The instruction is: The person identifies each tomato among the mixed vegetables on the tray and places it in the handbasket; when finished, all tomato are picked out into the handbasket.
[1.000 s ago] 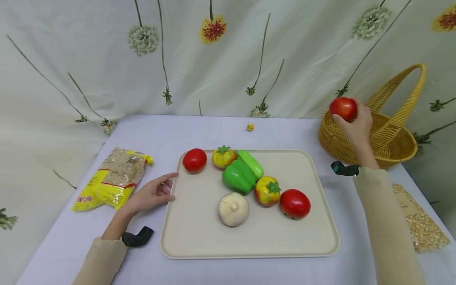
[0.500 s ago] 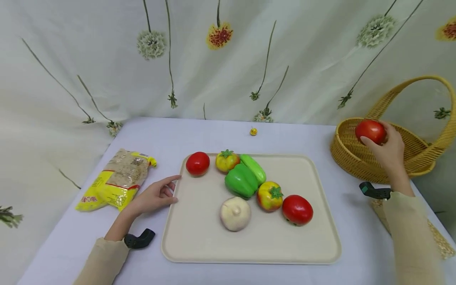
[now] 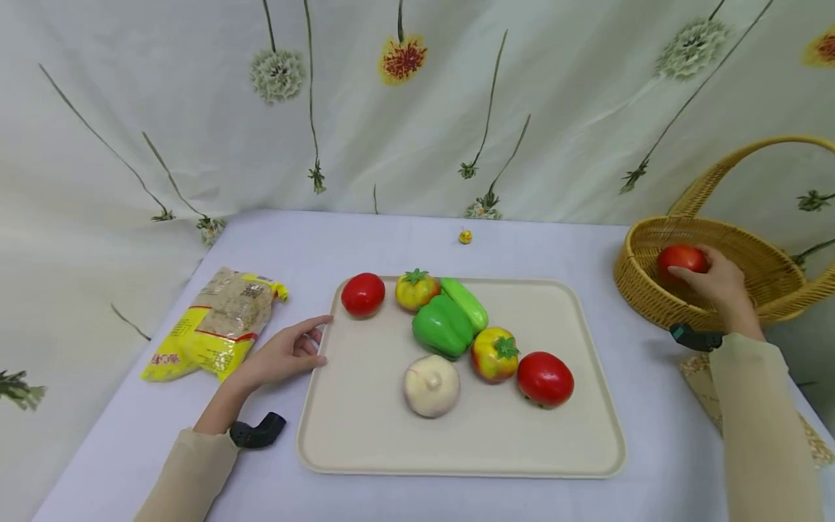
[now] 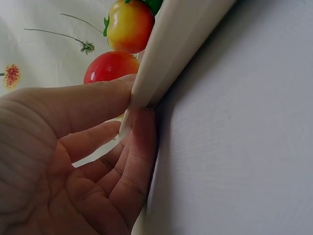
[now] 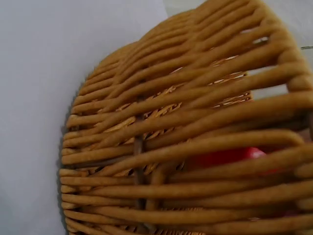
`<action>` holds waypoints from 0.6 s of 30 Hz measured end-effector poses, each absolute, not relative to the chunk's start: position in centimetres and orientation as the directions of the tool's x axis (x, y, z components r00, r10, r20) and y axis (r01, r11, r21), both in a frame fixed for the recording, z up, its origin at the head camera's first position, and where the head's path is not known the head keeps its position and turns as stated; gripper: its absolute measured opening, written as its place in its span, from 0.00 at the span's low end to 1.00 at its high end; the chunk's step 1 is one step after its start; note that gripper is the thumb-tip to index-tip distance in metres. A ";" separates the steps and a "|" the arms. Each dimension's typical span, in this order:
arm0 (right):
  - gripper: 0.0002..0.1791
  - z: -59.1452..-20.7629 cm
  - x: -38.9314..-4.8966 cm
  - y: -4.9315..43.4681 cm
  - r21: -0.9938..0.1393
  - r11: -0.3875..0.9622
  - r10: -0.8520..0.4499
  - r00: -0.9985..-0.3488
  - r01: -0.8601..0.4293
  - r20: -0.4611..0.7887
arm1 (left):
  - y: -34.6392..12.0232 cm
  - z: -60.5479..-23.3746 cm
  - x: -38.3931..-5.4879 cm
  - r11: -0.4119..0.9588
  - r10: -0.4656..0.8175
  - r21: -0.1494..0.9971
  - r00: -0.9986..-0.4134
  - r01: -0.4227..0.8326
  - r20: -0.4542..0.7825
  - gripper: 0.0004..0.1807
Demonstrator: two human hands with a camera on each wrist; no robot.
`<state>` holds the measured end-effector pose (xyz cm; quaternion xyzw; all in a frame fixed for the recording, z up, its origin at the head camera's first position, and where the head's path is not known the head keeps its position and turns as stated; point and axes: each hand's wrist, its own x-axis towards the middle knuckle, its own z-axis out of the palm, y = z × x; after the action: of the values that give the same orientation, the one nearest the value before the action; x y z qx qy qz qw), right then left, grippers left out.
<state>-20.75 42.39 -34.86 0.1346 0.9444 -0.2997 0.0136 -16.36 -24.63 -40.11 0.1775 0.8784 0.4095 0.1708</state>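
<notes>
Inside the wicker basket [image 3: 636, 293] at the right, my right hand [image 3: 723, 286] grips a red tomato [image 3: 678, 259]. The right wrist view is filled by the basket's woven wall [image 5: 195, 122], with red of the tomato [image 5: 225, 156] showing through the gaps and the hand hidden. My left hand [image 3: 290, 354] holds the left rim of a beige tray [image 3: 509, 442], thumb and fingers on either side of it in the left wrist view. On the tray lie two more tomatoes [image 3: 545, 379], two yellow-red persimmon-like fruits [image 3: 494, 355], a green bell pepper [image 3: 443, 326], a cucumber [image 3: 464, 304] and a garlic bulb [image 3: 432, 386].
Yellow-and-clear food bags [image 3: 225, 319] lie left of the tray. A bag of grains [image 3: 704, 384] lies partly under my right sleeve. A tiny yellow ball [image 3: 465, 236] sits behind the tray. The basket's tall handle [image 3: 730, 163] arches above it.
My right hand has moved right and down with the tomato, from above the basket's rim to inside it. The left hand stays at the tray's rim. The view has shifted slightly.
</notes>
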 end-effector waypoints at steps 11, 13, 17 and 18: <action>0.48 -35.2 -21.0 42.9 -0.536 0.780 0.217 -0.943 0.323 -0.253 | -24.7 -39.1 -17.3 0.591 0.461 0.792 -0.871 0.156 -0.173 0.37; 0.48 -35.1 -21.1 42.8 -0.528 0.785 0.220 -0.943 0.324 -0.250 | -24.7 -39.3 -17.2 0.590 0.457 0.794 -0.872 0.150 -0.175 0.37; 0.46 -34.8 -21.1 42.5 -0.522 0.792 0.247 -0.948 0.316 -0.200 | -24.7 -39.9 -16.9 0.581 0.455 0.801 -0.874 0.143 -0.173 0.37; 0.46 -34.7 -21.0 42.4 -0.518 0.797 0.254 -0.951 0.310 -0.177 | -24.6 -40.1 -16.9 0.577 0.454 0.804 -0.874 0.142 -0.172 0.37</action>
<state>-21.04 42.42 -34.66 0.1490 0.9467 -0.2813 0.0493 -16.88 -24.61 -40.08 0.1713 0.8691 0.4265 0.1828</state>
